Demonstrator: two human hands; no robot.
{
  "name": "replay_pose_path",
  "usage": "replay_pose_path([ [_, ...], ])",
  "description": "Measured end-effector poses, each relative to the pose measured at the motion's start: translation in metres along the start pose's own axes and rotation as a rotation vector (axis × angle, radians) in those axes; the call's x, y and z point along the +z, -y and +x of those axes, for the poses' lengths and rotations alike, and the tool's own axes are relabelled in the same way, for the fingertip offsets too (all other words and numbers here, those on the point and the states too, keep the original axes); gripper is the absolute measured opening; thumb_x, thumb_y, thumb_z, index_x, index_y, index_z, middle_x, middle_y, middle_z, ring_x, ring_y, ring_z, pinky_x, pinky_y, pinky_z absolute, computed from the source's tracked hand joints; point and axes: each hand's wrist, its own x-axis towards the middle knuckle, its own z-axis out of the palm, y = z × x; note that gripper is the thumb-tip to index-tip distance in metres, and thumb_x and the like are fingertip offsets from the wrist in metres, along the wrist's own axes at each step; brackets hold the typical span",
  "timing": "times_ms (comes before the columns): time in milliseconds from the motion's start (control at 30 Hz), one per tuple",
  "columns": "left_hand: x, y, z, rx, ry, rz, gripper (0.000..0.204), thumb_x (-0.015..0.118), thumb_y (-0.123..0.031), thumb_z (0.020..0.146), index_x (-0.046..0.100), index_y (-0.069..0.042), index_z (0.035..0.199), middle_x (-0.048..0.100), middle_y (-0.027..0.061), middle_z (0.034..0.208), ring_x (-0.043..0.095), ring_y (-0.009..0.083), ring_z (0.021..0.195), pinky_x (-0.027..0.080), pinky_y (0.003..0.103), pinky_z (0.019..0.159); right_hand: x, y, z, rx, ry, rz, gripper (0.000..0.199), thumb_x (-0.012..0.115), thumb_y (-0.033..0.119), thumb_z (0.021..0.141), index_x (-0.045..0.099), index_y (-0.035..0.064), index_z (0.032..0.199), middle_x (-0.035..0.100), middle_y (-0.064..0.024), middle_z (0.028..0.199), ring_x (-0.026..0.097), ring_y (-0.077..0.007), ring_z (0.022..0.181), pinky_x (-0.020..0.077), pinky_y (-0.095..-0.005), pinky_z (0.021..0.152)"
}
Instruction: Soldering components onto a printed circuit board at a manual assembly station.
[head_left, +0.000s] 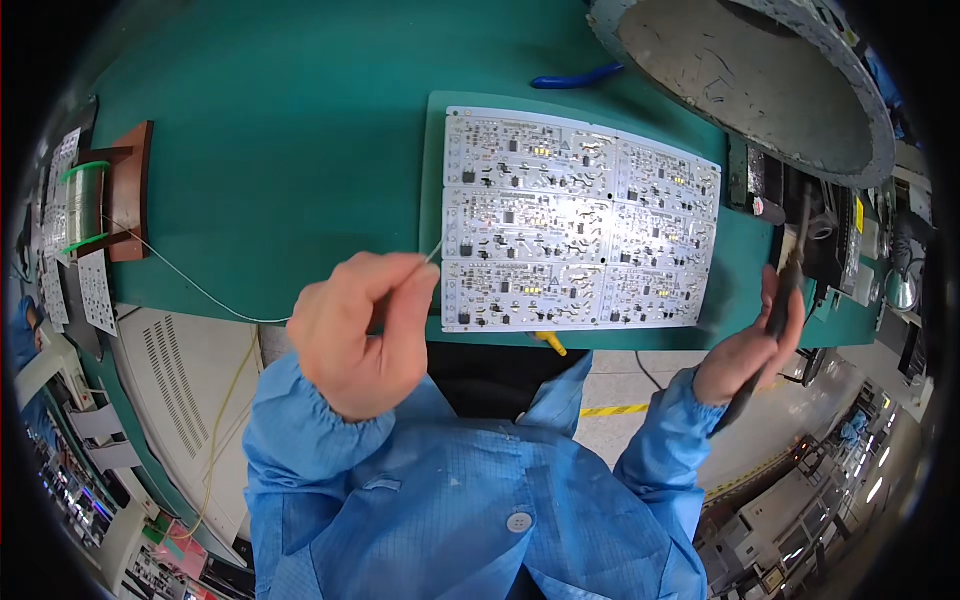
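My left hand pinches a thin solder wire between thumb and fingertips, just off the left edge of a white circuit board panel. The wire trails left to a spool with green rims on a brown stand. Past the panel's right side, my right hand is closed around the dark handle of a soldering iron, which points up and away from me. Small dark and yellow parts cover the panel, which lies flat on the green mat.
A large round grey-rimmed lamp or magnifier overhangs the far right. Blue-handled pliers lie beyond the panel. A yellow-handled tool pokes out at the near edge. Dark equipment stands at the right, and more boards at the left.
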Motion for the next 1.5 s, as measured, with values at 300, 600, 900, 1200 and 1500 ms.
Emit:
replay_pose_path([
  [300,0.008,0.018,0.004,-0.118,-0.024,-0.107,0.008,0.062,0.001,0.085,0.061,0.002,0.093,0.062,0.0056,0.065,0.056,0.0087,0.05,0.042,0.021,0.046,0.002,-0.004,0.007,0.175,0.162,-0.191,0.043,0.041,0.024,0.097,0.045,-0.0054,0.129,0.058,-0.0237,0.117,0.054,-0.0298,0.113,0.0334,-0.0408,0.103],
  [600,0.007,0.024,0.006,-0.027,-0.032,-0.085,0.01,0.059,0.003,0.085,0.06,0.002,0.095,0.064,0.0079,0.068,0.062,0.0129,0.056,0.046,0.022,0.05,0.009,0.006,-0.004,0.144,0.102,-0.12,0.043,0.05,0.018,0.093,0.043,-0.003,0.13,0.058,-0.0245,0.118,0.058,-0.0272,0.106,0.0405,-0.0393,0.097],
  [900,0.005,0.02,0.006,-0.109,0.03,-0.227,0.01,0.063,0.004,0.08,0.06,0.001,0.089,0.066,0.0084,0.076,0.056,0.009,0.049,0.041,0.021,0.044,0.022,0.014,-0.016,0.195,0.114,-0.008,0.052,0.064,0.001,0.082,0.043,0.0003,0.13,0.052,-0.0258,0.123,0.056,-0.0313,0.111,0.0469,-0.0355,0.084],
  [1200,0.008,0.014,0.004,-0.131,-0.016,-0.271,0.007,0.062,0.005,0.081,0.057,0.002,0.086,0.067,0.0107,0.085,0.053,0.0039,0.054,0.04,0.019,0.045,0.02,0.017,-0.021,0.15,0.16,0.096,0.055,0.062,-0.004,0.082,0.041,-0.0001,0.132,0.05,-0.0279,0.126,0.057,-0.0265,0.104,0.0466,-0.036,0.088],
  [1500,0.015,0.017,0.003,-0.13,-0.073,-0.199,0.005,0.059,0.008,0.084,0.056,0.005,0.087,0.067,0.013,0.085,0.059,0.0082,0.066,0.047,0.02,0.058,0.018,0.011,-0.022,0.137,0.217,0.12,0.059,0.065,-0.004,0.08,0.038,-0.0016,0.132,0.053,-0.0281,0.123,0.057,-0.0257,0.101,0.0467,-0.0368,0.087],
])
